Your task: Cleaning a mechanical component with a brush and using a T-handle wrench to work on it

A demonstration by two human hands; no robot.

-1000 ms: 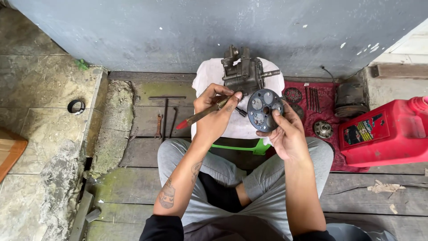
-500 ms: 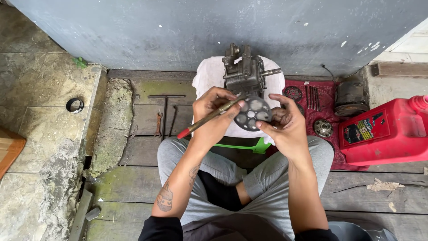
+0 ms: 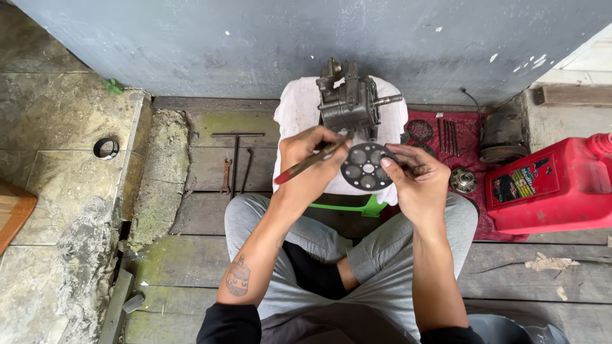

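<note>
Metal disc (image 3: 365,166) with round holes is sitting pinched in the right hand (image 3: 413,178), thumb pressing on its right edge and the other fingers curling behind it, so that hand is closed on the disc, face turned up at the camera. Left hand (image 3: 310,164) is wrapped around a red-handled tool (image 3: 308,163), gripping it like a pen, with the tip reaching toward the disc's upper left edge; can't tell if it's actually touching. Both forearms are coming up from the lap and angling inward, wrists meeting over the knees, legs folding cross-legged underneath.

Just beyond the hands one greasy compressor body (image 3: 350,105) is resting on a white cloth (image 3: 294,114), shaft sticking out to the right. Out past the right hand a red mat (image 3: 468,137) is holding one dark ring part (image 3: 419,130), a row of thin rods (image 3: 448,135), too close together to count, and one small hub (image 3: 463,181). Further right one red jug (image 3: 551,185) is lying on its side, with one dark pulley (image 3: 502,137) behind it. Off to the left of the left hand one T-handle wrench (image 3: 236,156) and one small spanner (image 3: 225,177) are lying on the planks, and one black ring (image 3: 106,148) is sitting well apart on the stone.
</note>
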